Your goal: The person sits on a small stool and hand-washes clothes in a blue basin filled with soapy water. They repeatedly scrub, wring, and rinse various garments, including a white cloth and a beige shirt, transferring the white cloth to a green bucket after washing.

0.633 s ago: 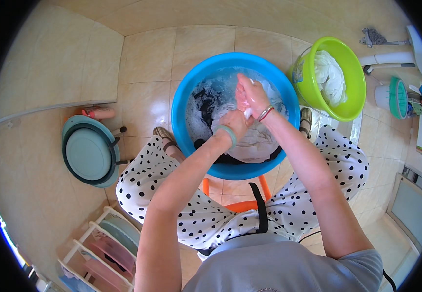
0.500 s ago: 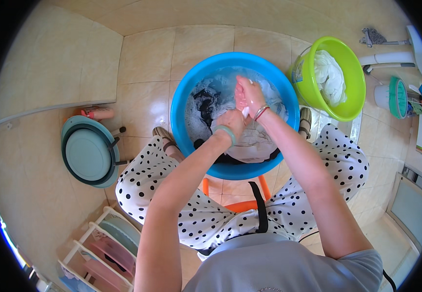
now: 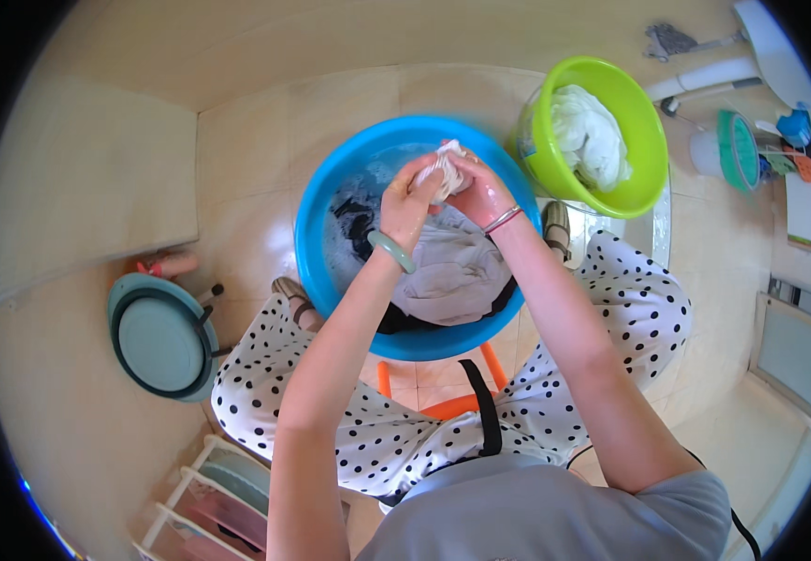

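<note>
Over the far part of a blue basin (image 3: 317, 271), my two hands hold a small bunched white cloth (image 3: 445, 178) between them. My left hand (image 3: 410, 198), with a pale green bangle at the wrist, has its fingers closed round the cloth's left side. From the right, my right hand (image 3: 483, 194) grips the same cloth; some of its fingers are hidden behind it. Below them, a greyish-white garment (image 3: 452, 266) lies heaped in sudsy water. Dark cloth (image 3: 354, 224) floats at the basin's left, and more dark fabric shows under the pale garment.
A lime-green bucket (image 3: 649, 164) holding white cloth stands right of the basin. Folded teal basins (image 3: 162, 338) lean by the left wall beside a pink bottle (image 3: 173, 265). A white rack (image 3: 181, 496) is at lower left, and a small pail (image 3: 738, 150) at far right.
Both hands have risen from low over the garment, and the white cloth now shows plainly between them. The whole view has shifted, with the bucket and basin appearing further left.
</note>
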